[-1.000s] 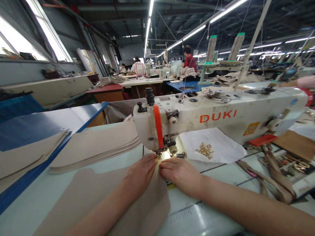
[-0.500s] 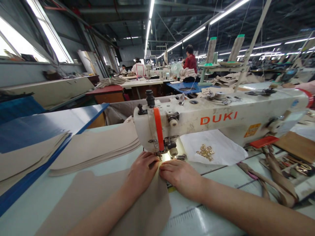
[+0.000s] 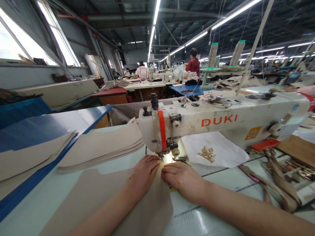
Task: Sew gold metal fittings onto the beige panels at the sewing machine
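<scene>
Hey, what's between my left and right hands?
In the head view, a narrow strip of the beige piece, near the sewing machine head.

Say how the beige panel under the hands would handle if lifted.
The beige panel would probably bend yet hold some shape: it lies flat with clean edges. It seems light for its size, looking thin like the stacked pieces.

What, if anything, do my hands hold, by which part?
The left hand and right hand touch the flat beige fabric-like piece at its far edge; whether gripping or pressing cannot be told.
</scene>
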Demonstrator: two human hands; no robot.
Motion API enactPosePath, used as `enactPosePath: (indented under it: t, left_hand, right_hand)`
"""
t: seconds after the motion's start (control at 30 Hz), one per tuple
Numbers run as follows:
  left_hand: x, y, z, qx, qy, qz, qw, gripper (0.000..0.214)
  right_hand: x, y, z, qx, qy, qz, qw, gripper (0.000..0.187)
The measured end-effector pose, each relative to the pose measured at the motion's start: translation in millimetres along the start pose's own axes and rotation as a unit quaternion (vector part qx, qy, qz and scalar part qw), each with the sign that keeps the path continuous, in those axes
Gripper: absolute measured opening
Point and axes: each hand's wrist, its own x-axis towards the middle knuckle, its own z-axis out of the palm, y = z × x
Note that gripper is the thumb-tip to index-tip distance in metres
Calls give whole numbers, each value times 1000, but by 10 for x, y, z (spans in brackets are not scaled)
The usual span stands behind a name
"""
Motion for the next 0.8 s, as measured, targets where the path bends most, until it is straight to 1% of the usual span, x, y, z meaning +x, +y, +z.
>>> enactPosePath:
  t: [0.17, 0.33, 0.63, 0.8]
  left_hand:
    - [-100, -30, -46, 13, -30, -1, 999, 30]
    - [-93, -28, -37, 23, -65, -17, 997, 33]
    - [-53, -34, -40, 42, -81, -18, 996, 34]
    - [-32, -46, -26, 41, -81, -13, 996, 36]
  right_hand:
    - [-9, -21, -38, 4, -10, -3, 1000, 9]
    - [3, -26, -66, 3, -19, 4, 1000, 10]
    - [24, 7, -65, -1, -18, -3, 1000, 11]
    - [42, 16, -58, 3, -19, -6, 1000, 11]
